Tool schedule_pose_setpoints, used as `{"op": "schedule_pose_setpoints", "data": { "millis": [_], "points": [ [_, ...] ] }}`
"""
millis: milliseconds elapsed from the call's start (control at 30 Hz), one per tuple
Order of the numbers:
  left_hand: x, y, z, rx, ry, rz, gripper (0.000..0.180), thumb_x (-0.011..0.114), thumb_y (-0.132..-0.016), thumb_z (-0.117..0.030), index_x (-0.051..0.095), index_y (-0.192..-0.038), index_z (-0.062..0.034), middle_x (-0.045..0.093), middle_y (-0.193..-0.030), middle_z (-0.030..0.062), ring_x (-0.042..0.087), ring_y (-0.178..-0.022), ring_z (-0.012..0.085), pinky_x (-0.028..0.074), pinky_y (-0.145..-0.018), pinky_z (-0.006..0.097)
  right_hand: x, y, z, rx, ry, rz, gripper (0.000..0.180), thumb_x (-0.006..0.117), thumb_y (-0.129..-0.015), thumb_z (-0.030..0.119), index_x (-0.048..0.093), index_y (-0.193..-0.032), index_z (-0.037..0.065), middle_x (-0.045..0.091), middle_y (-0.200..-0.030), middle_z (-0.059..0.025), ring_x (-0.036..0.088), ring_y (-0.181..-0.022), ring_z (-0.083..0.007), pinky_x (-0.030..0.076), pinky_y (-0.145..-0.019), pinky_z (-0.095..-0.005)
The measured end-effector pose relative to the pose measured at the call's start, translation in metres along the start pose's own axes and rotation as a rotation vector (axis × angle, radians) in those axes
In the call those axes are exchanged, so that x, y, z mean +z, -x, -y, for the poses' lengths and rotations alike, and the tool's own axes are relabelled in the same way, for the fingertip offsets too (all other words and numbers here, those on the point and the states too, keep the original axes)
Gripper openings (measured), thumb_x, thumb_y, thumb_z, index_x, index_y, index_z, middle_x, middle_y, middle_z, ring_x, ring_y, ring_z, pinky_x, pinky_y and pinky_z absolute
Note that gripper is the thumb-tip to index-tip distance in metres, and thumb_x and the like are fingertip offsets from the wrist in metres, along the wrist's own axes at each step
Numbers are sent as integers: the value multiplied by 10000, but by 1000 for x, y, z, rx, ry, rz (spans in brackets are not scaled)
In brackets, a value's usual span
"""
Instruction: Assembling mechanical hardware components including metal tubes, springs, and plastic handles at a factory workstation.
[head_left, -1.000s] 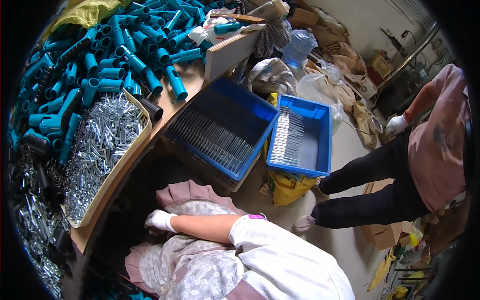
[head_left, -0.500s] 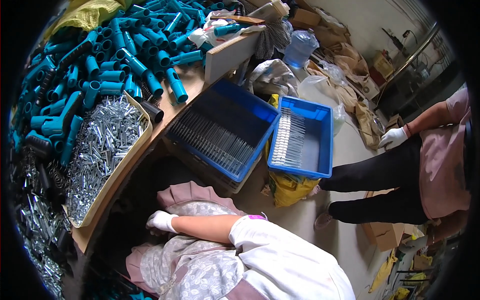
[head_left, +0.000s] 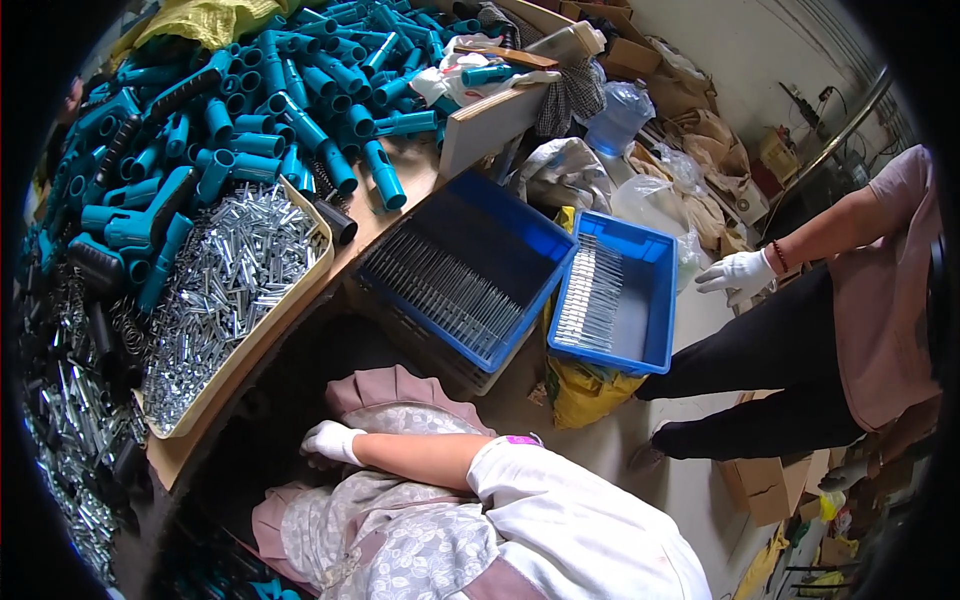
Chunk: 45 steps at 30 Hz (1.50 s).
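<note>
Over the apron point(head_left: 410, 540), stretched lengthwise leftward, right fingers point(head_left: 318, 440) curl partly, any hold unclear.

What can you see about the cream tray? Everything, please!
The tray is cream, shallow and open, with a raised rim, perhaps plastic. Small silver metal pieces heap up inside. It lies near the edge of the brown table, teal tubes crowding its far end. The gloved right hand is apart from it.

Teal tubes point(head_left: 384, 178), blue crates point(head_left: 660, 325), white glove point(head_left: 334, 441), grey apron point(head_left: 430, 515) with white leaf print, dusty-pink ruffle point(head_left: 400, 392)
</note>
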<state>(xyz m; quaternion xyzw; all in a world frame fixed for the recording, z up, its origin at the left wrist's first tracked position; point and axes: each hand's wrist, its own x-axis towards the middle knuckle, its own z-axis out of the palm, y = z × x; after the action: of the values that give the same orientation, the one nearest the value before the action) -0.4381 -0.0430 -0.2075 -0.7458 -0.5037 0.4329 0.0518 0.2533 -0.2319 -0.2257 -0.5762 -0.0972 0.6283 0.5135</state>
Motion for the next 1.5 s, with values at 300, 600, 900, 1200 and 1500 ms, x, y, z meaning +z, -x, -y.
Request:
{"op": "schedule_pose_setpoints", "data": {
  "millis": [300, 600, 900, 1200, 1500],
  "points": [
    [5, 18, 7, 386, -477, -452, 330, 515, -935, -261, 755, -1028, -55, 711, -1113, 188, 686, -1049, 340, 548, -860, 436, 2, 17, 10, 36, -4, -43, 225, 584, -923, 238, 711, -1029, 85, 704, -785, -73, 618, -577, -194, 462, -496, -353],
    [3, 4, -2, -161, 277, 45, 394, 488, -890, -261, 716, -927, 58, 686, -1013, 288, 652, -993, 446, 508, -839, 494, -7, -6, -10, -32, 12, 5, 249, 564, -933, 237, 708, -1058, 78, 706, -808, -81, 628, -617, -199, 490, -532, -357],
    [19, -3, 9, 148, -252, 212, 438, 556, -932, -474, 773, -1026, -105, 728, -1085, 130, 682, -1056, 277, 504, -934, 395, -14, -9, -25, -92, 169, -51, 262, 594, -938, 197, 718, -1064, 4, 733, -903, -117, 694, -748, -222, 554, -693, -341],
    [53, -10, 14, 168, -134, 1, 354, 424, -953, -183, 747, -953, -38, 728, -968, 167, 699, -825, 350, 543, -727, 466, -2, 3, -4, -37, 391, -35, 296, 577, -953, 224, 725, -1112, 23, 736, -1046, -108, 681, -962, -215, 524, -877, -323],
    [18, 35, -15, -229, 150, 54, 314, 536, -897, -278, 742, -1043, -91, 695, -1157, 168, 655, -1101, 327, 533, -893, 433, -8, 7, -3, -11, 168, 97, 285, 572, -971, 188, 689, -1152, 1, 723, -996, -118, 678, -828, -218, 548, -749, -337]
  ]
}}
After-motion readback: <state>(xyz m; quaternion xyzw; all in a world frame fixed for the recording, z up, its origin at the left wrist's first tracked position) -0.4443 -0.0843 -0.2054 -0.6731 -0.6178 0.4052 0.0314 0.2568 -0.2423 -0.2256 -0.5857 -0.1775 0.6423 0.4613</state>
